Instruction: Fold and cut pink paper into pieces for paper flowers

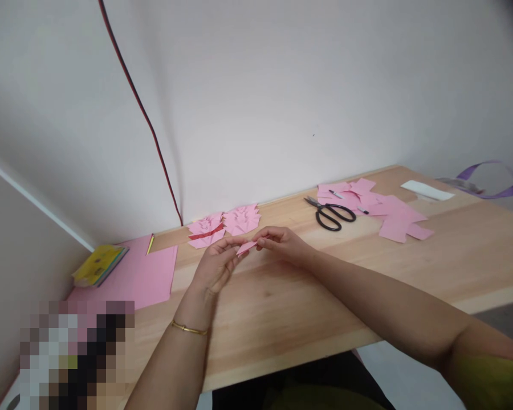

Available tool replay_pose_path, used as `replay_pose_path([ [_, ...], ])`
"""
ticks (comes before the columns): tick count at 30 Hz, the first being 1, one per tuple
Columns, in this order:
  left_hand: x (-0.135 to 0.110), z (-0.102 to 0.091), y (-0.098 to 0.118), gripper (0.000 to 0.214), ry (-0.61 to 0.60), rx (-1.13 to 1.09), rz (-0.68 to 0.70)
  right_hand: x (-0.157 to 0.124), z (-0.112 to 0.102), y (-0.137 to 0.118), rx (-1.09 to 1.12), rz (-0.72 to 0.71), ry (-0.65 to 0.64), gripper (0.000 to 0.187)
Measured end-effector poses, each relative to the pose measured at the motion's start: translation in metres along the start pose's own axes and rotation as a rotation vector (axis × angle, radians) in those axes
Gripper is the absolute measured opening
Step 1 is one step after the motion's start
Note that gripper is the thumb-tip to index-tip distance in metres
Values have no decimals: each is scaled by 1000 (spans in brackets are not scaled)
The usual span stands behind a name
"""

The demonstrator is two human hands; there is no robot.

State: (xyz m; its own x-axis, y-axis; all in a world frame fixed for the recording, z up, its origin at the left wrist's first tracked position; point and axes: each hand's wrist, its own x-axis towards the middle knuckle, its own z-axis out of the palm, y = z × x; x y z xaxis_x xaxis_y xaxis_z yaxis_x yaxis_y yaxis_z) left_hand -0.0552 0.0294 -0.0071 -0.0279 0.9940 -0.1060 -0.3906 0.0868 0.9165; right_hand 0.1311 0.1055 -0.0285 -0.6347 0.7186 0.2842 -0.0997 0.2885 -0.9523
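Between my two hands is a small folded piece of pink paper (247, 247), held above the wooden table. My left hand (219, 262) grips its left side, with a gold bangle on that wrist. My right hand (282, 244) pinches the paper's right end between thumb and fingers. Just behind the hands lie two clusters of folded pink paper pieces (241, 219), the left one crossed by a red strip (206, 232). Fingers cover part of the held paper, so its full shape is hidden.
Black-handled scissors (330, 214) lie right of my hands, beside scattered pink paper cutouts (395, 213) with markers on them. A white strip (427, 190) and purple ribbon (491, 176) are farther right. At left, a yellow packet (99, 265) rests on large pink sheets (154, 279). A wall borders the table (273, 324).
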Motion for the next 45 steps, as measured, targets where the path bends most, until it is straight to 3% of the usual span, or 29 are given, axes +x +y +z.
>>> replay_pose_path([
  [14,-2,2,4,26,-46,52,5,-1,-1,-1,59,-3,-64,31],
  [23,5,-6,-11,27,39,287,23,-1,1,5,-49,2,-140,36],
  [27,7,-6,-13,23,60,275,37,-2,2,5,-127,-43,-145,32],
  [33,8,-5,-15,19,116,263,168,-3,4,1,-313,-77,-136,25],
  [39,4,-1,-10,24,100,352,161,-10,7,-6,-225,19,-186,25],
  [42,2,1,-3,29,85,243,84,-10,9,-6,-152,125,-173,26],
  [45,-2,3,5,49,23,-55,55,-7,11,-4,-13,207,-23,31],
])
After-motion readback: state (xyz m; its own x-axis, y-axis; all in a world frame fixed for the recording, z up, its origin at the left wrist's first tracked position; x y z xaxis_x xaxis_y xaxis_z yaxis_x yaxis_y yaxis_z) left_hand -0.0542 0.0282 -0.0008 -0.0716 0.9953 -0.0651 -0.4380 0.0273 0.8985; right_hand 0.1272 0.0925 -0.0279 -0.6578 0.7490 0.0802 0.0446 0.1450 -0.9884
